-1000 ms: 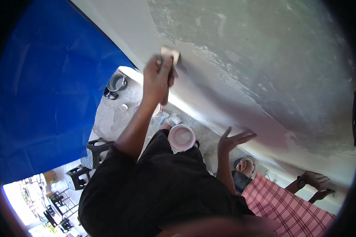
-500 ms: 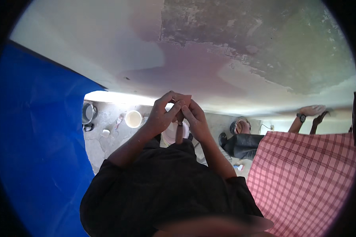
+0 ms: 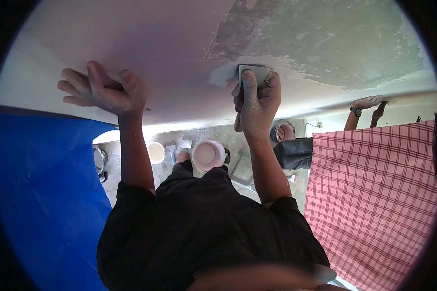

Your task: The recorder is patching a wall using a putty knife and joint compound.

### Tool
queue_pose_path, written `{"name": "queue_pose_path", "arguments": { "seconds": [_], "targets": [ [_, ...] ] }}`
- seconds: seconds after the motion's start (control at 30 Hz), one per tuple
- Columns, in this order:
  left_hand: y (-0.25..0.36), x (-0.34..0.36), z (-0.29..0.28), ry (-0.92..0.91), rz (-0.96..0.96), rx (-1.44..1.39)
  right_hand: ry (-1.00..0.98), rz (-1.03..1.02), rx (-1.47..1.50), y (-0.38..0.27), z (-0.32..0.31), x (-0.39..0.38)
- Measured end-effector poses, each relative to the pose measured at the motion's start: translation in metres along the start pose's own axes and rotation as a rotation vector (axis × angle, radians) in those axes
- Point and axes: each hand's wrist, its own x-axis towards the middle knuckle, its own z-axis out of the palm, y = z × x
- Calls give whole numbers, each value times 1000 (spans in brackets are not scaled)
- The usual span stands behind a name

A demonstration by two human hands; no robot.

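Observation:
My right hand [image 3: 258,109] is closed round a putty knife [image 3: 254,72], thumb pressed along its flat, pale blade. The end of its handle sticks out below my fingers. The blade is at the wall [image 3: 165,43], just under the edge of a rough grey-green patch [image 3: 325,43]. A small whitish area lies on the wall left of the blade. My left hand [image 3: 109,92] is open with nothing in it, fingers spread, close to the wall on the left. Whether its fingers touch the surface, I cannot tell.
A blue sheet [image 3: 43,194] hangs on my left. On the floor stand a pinkish bucket [image 3: 217,154], a cream tub [image 3: 156,153], a dark bucket [image 3: 98,159] and a grey tray [image 3: 242,169]. Close on my right, a co-worker in a checked pink shirt [image 3: 369,179] reaches to the wall.
My hands were together at the putty knife, in front of my body. They have parted and risen: the left, now open, toward the left wall, the right up to the wall with the knife.

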Motion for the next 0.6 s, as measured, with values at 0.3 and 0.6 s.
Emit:
{"name": "queue_pose_path", "arguments": {
  "seconds": [0.3, 0.6],
  "targets": [
    [2, 1, 0, 10, 42, -60, 209, -172, -62, 0, 23, 0],
    [5, 1, -12, -36, 13, -33, 151, -128, -118, -8, 19, -2]
  ]
}}
